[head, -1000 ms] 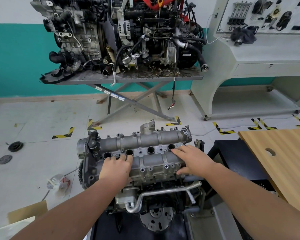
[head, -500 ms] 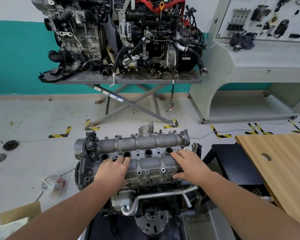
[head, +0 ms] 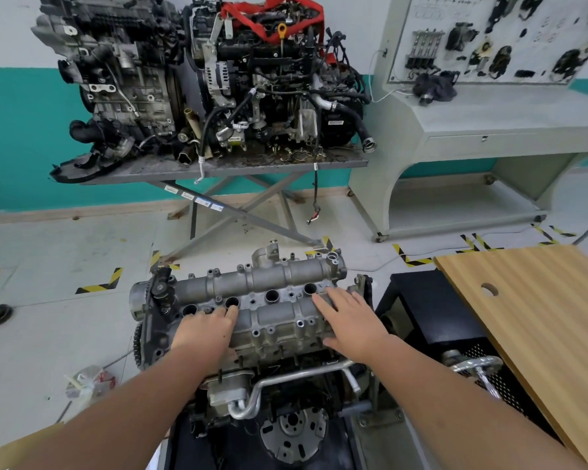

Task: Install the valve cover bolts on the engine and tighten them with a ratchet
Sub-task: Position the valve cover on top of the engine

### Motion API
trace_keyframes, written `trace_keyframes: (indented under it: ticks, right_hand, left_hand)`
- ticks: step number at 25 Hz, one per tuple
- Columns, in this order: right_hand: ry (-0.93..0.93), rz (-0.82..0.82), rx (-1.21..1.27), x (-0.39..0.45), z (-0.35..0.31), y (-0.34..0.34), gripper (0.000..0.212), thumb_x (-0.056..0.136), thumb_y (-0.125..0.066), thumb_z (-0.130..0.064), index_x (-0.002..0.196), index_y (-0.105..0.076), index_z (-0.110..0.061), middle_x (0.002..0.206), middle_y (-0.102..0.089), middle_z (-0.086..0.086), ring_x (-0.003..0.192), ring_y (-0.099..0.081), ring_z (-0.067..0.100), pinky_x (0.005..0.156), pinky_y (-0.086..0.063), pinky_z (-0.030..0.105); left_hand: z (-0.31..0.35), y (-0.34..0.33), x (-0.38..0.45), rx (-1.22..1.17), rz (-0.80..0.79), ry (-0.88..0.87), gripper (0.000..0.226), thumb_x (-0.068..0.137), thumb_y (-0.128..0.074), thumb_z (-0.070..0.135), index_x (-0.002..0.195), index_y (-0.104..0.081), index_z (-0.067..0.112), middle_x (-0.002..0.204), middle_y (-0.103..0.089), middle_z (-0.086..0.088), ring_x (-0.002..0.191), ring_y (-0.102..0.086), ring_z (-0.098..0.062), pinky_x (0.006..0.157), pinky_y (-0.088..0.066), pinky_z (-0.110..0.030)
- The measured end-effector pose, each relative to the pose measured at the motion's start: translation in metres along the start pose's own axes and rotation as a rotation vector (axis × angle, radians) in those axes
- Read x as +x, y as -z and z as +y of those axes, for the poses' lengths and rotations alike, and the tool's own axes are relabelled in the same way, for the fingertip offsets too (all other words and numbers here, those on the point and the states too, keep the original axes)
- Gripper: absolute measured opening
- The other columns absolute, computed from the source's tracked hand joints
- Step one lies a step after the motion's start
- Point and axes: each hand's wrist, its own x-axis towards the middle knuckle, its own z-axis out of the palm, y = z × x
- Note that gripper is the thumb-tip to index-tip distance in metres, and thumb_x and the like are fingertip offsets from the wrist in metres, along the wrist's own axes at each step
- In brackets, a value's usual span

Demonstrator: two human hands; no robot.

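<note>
left hand [head: 206,329] | right hand [head: 352,322] | flat on valve cover [head: 279,315] | no legible writing

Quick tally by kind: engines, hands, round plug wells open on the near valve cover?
Engines: 3, grey engine under the hands, two on the grey metal stand
Hands: 2, left hand, right hand
Round plug wells: 4
Total: 9

The left hand [head: 206,329] covers the valve cover [head: 252,300] beneath its palm, so any bolt holes there are hidden; the right hand [head: 352,320] likewise masks the cover's end under its fingers; whether the small holes between the hands hold bolts is too fine to tell; right of the right hand, the wooden board [head: 537,320] runs off the frame's edge.
</note>
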Motion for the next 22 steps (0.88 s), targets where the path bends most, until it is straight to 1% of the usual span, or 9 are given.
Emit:
trace_keyframes:
  ticks: [1,3,5,7,11,14,17,20,22]
  right_hand:
    - [-0.012,-0.004,0.031,-0.009,0.002,0.001,0.080,0.099,-0.056,-0.041,0.159,-0.007,-0.025,0.166,-0.005,0.007,0.153,-0.005,0.026,0.123,-0.007,0.043]
    - [-0.063,0.031,0.102,-0.034,0.017,0.003,0.068,0.102,-0.051,-0.032,0.159,-0.015,-0.023,0.167,-0.007,0.004,0.153,-0.007,0.023,0.123,-0.014,0.039]
    - [-0.160,0.052,0.157,-0.066,0.046,0.005,0.058,0.103,-0.049,-0.028,0.156,-0.026,-0.021,0.165,-0.014,0.004,0.151,-0.014,0.024,0.120,-0.026,0.039]
    - [-0.269,0.031,0.183,-0.098,0.080,0.007,0.051,0.103,-0.048,-0.029,0.151,-0.035,-0.021,0.164,-0.017,0.003,0.149,-0.019,0.025,0.113,-0.036,0.041]
    - [-0.369,0.042,0.202,-0.175,0.150,0.012,0.047,0.104,-0.046,-0.034,0.148,-0.041,-0.020,0.162,-0.020,0.004,0.146,-0.027,0.027,0.110,-0.039,0.043]
    - [-0.410,0.009,0.191,-0.245,0.203,0.003,0.043,0.103,-0.045,-0.036,0.141,-0.050,-0.015,0.156,-0.030,0.010,0.138,-0.038,0.032,0.104,-0.043,0.045]
    - [-0.487,-0.045,0.228,-0.317,0.255,-0.008,0.042,0.103,-0.045,-0.035,0.138,-0.051,-0.013,0.153,-0.033,0.014,0.134,-0.040,0.036,0.100,-0.044,0.046]
    - [-0.626,-0.049,0.272,-0.392,0.299,-0.023,0.044,0.103,-0.044,-0.034,0.141,-0.049,-0.013,0.154,-0.034,0.013,0.135,-0.039,0.034,0.101,-0.043,0.044]
    - [-0.727,-0.067,0.292,-0.439,0.321,-0.037,0.041,0.103,-0.043,-0.033,0.138,-0.051,-0.013,0.145,-0.041,0.012,0.129,-0.043,0.033,0.096,-0.047,0.043]
  left_hand:
    - [0.001,0.016,0.000,0.038,-0.044,0.005,0.073,0.087,-0.065,0.053,0.144,-0.033,0.022,0.128,-0.056,0.002,0.110,-0.059,-0.025,0.081,-0.047,-0.038]
    - [0.011,0.052,0.003,0.117,-0.094,0.011,0.048,0.085,-0.067,0.051,0.123,-0.057,0.023,0.098,-0.059,0.007,0.090,-0.060,-0.019,0.073,-0.047,-0.036]
    - [0.038,0.087,0.006,0.128,-0.044,-0.014,0.035,0.086,-0.065,0.050,0.109,-0.064,0.024,0.083,-0.054,0.009,0.077,-0.056,-0.016,0.065,-0.045,-0.033]
    - [0.082,0.115,0.009,0.110,0.085,-0.121,0.039,0.087,-0.061,0.058,0.106,-0.061,0.024,0.088,-0.061,0.005,0.075,-0.057,-0.018,0.063,-0.043,-0.032]
    - [0.235,0.150,0.012,0.108,0.237,-0.437,0.043,0.091,-0.049,0.062,0.112,-0.055,0.024,0.110,-0.064,-0.002,0.101,-0.063,-0.027,0.068,-0.036,-0.035]
    - [0.370,0.159,0.006,0.106,0.219,-0.627,0.036,0.093,-0.046,0.059,0.103,-0.048,0.025,0.104,-0.061,0.000,0.096,-0.062,-0.026,0.067,-0.035,-0.037]
    - [0.491,0.163,-0.006,0.107,0.189,-0.778,0.028,0.094,-0.045,0.054,0.094,-0.040,0.027,0.096,-0.059,0.003,0.087,-0.060,-0.022,0.065,-0.035,-0.037]
    - [0.589,0.158,-0.020,0.104,0.127,-0.874,0.027,0.095,-0.044,0.050,0.105,-0.048,0.025,0.099,-0.060,0.002,0.086,-0.059,-0.022,0.062,-0.039,-0.035]
    - [0.642,0.150,-0.029,0.152,0.072,-0.935,0.032,0.097,-0.044,0.046,0.117,-0.049,0.022,0.101,-0.058,-0.001,0.089,-0.059,-0.024,0.063,-0.041,-0.035]
